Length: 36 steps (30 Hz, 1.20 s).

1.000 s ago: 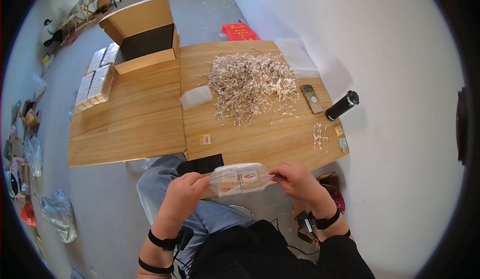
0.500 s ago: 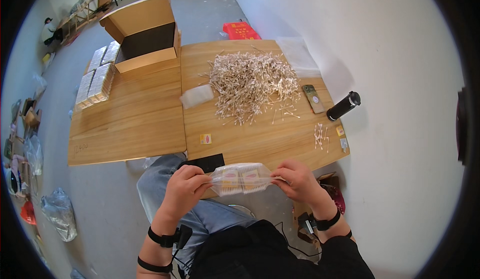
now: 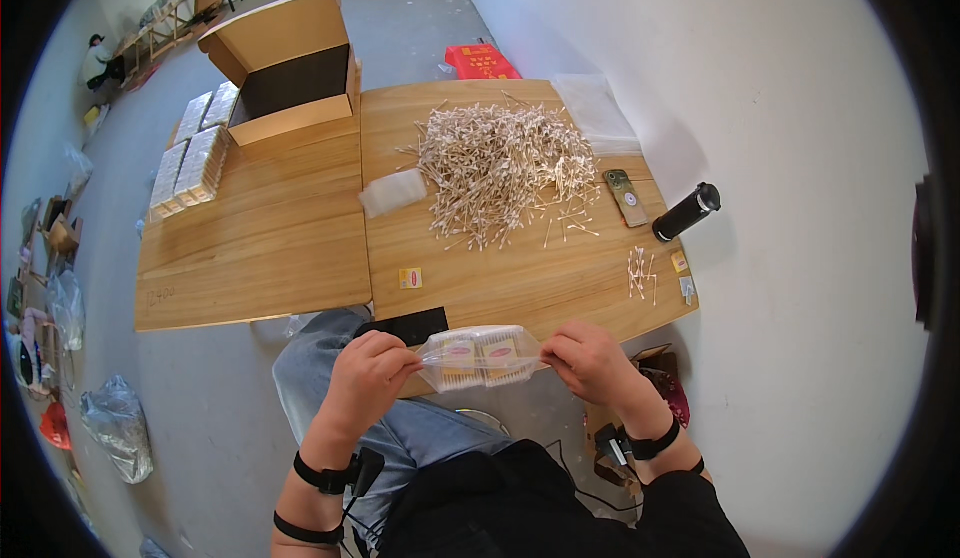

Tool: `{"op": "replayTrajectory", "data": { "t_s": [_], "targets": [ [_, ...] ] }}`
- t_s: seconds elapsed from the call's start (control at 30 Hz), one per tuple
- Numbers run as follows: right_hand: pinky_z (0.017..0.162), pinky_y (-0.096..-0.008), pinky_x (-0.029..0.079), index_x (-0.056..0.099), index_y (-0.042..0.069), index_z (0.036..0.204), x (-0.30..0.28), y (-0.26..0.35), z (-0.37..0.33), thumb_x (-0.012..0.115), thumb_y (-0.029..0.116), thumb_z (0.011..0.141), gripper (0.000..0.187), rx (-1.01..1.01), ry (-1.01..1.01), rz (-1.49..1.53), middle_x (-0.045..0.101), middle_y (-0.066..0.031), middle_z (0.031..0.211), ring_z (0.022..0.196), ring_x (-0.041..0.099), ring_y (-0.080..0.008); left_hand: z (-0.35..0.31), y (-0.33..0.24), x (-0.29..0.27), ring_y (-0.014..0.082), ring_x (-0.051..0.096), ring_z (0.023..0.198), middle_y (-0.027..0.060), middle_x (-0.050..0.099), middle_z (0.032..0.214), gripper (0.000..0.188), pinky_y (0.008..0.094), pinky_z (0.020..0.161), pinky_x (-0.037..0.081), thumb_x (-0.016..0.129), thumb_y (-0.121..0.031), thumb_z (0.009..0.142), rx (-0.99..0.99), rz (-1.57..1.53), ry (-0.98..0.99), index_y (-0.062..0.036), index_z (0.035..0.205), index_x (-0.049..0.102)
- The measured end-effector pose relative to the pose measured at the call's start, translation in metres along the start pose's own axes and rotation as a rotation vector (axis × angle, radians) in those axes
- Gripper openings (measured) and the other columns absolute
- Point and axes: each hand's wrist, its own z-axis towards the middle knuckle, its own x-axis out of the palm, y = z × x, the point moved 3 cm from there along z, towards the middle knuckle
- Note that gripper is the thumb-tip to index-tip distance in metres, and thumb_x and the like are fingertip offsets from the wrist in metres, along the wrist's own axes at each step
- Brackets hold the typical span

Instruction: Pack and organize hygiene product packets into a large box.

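Between my hands, just past the table's near edge, a clear plastic bag (image 3: 481, 360) is stretched sideways. Two bundles of cotton swabs with yellow labels lie side by side inside it. My left hand (image 3: 374, 372) pinches the bag's left end between thumb and fingers. At the other end, my right hand (image 3: 588, 360) has its fingers closed on the plastic. A black flat object (image 3: 408, 327) lies at the table edge behind my left hand. Farther in, a small yellow-and-white label card (image 3: 411, 278) rests on the wood.
A large heap of loose cotton swabs (image 3: 505, 168) covers the table's far middle. A stack of clear bags (image 3: 394, 193) lies left of it; a phone (image 3: 626, 198) and black bottle (image 3: 687, 212) are at right. Wrapped swab packs (image 3: 190, 168) stand beside an open cardboard box (image 3: 295, 83).
Almost nothing differs. Both hands keep their grip on the bag's ends, with only a slight shift of the fingers.
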Motion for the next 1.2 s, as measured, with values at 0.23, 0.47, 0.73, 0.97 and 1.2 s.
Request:
{"op": "replayTrajectory", "data": {
  "t_s": [0.23, 0.47, 0.73, 0.97, 1.2],
  "targets": [
    [0.062, -0.0387, 0.048, 0.058, 0.003, 0.083, 0.002, -0.004, -0.001, 0.068, 0.004, 0.076, 0.012, 0.111, 0.037, 0.072, 0.057, -0.0118, 0.078, 0.072, 0.058, -0.0316, 0.003, 0.0, 0.0, 0.0263, 0.059, 0.073, 0.0081, 0.061, 0.076, 0.011, 0.0348, 0.065, 0.05, 0.076, -0.008, 0.07, -0.015, -0.022, 0.025, -0.0036, 0.076, 0.068],
    [0.064, -0.0396, 0.048, 0.061, 0.002, 0.086, 0.007, -0.015, -0.006, 0.069, 0.006, 0.078, 0.013, 0.199, 0.072, 0.194, 0.059, -0.0141, 0.079, 0.074, 0.058, -0.0334, 0.005, -0.001, -0.003, 0.0271, 0.059, 0.074, 0.0092, 0.061, 0.078, 0.012, 0.0352, 0.066, 0.049, 0.075, -0.007, 0.071, -0.043, -0.033, 0.068, -0.0025, 0.079, 0.068],
    [0.064, -0.04, 0.047, 0.061, 0.001, 0.086, 0.002, -0.009, -0.001, 0.068, 0.006, 0.078, 0.011, 0.208, 0.096, 0.183, 0.059, -0.0144, 0.079, 0.074, 0.058, -0.034, 0.004, 0.001, -0.003, 0.0274, 0.06, 0.074, 0.0096, 0.061, 0.076, 0.01, 0.0358, 0.066, 0.049, 0.075, -0.007, 0.071, -0.073, -0.024, 0.068, -0.0025, 0.078, 0.068],
    [0.06, -0.0375, 0.046, 0.059, 0.001, 0.083, -0.002, -0.001, 0.002, 0.067, 0.0, 0.077, 0.01, 0.087, 0.033, 0.092, 0.056, -0.0125, 0.076, 0.069, 0.057, -0.0315, 0.002, 0.002, -0.002, 0.0261, 0.06, 0.076, 0.0071, 0.061, 0.078, 0.009, 0.0349, 0.068, 0.051, 0.073, -0.01, 0.072, -0.034, 0.047, 0.076, -0.0045, 0.077, 0.067],
    [0.059, -0.0387, 0.045, 0.058, 0.002, 0.082, -0.003, 0.002, 0.001, 0.066, 0.0, 0.075, 0.011, 0.048, -0.003, 0.035, 0.055, -0.0127, 0.076, 0.07, 0.055, -0.0324, 0.003, -0.005, -0.004, 0.0244, 0.06, 0.076, 0.0064, 0.061, 0.079, 0.013, 0.0335, 0.067, 0.051, 0.074, -0.006, 0.068, 0.093, 0.138, 0.078, -0.0039, 0.078, 0.067]
  ]
}}
